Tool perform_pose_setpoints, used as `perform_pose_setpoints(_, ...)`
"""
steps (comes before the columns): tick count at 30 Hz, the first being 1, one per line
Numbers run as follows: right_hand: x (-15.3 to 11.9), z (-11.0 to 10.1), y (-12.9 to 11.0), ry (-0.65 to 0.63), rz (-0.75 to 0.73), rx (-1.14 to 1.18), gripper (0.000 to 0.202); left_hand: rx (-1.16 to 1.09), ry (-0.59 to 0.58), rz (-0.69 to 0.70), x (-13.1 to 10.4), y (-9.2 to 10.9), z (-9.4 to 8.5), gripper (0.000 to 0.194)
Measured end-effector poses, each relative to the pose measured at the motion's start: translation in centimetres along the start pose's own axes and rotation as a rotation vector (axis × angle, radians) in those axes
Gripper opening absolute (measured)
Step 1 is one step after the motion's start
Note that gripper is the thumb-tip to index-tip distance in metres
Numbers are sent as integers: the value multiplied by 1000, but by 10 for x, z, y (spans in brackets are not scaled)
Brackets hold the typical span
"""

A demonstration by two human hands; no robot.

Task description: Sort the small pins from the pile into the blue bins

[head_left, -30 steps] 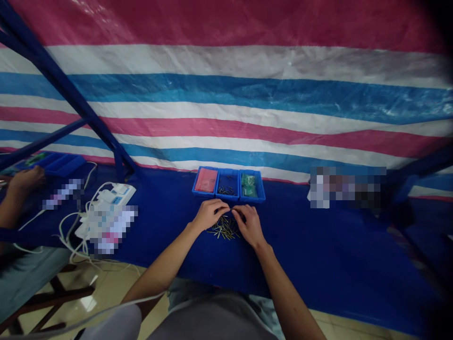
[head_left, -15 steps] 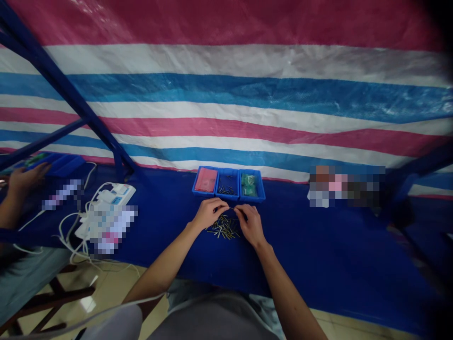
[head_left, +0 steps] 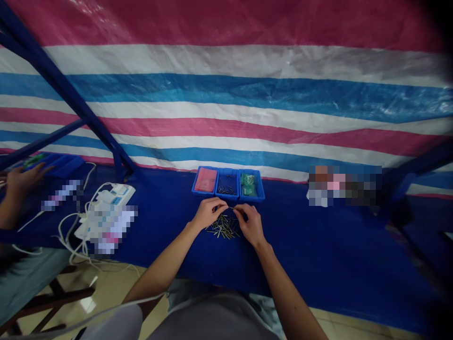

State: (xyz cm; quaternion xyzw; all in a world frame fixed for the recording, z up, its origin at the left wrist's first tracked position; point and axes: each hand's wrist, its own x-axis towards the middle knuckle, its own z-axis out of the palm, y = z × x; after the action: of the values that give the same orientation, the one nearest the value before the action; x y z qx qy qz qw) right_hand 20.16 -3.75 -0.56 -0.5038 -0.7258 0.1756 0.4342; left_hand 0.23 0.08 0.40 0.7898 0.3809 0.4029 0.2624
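Between the fingertips of my left hand (head_left: 210,213) and my right hand (head_left: 250,224) runs a thin metal pin (head_left: 231,208), with one end pinched in each hand. Just below them a loose pile of thin metal pins (head_left: 223,227) lies on the blue table (head_left: 300,250). Beyond my hands stand three joined blue bins: the left bin (head_left: 204,192) holds pink sheets or packets, the middle bin (head_left: 226,196) some small dark metal pieces, and the right bin (head_left: 261,189) green-and-clear packets.
White power strips (head_left: 122,192) with tangled cables lie to the left, beside a blurred patch. Farther left, another person's hand (head_left: 23,182) is near a blue tray (head_left: 67,165). Blurred items sit at the back right, and a blue frame bar (head_left: 67,85) slants at left.
My two hands hold nearly the same place, the left fingertips shifting very slightly. The other person's hand at the far left has moved a little, its fingers more spread.
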Motion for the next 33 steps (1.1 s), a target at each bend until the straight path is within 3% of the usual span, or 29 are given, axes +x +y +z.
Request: perform_pose_setpoints(33,2,1,1,-58,-12,-10,28,43,-108,32,-1,2,2,24)
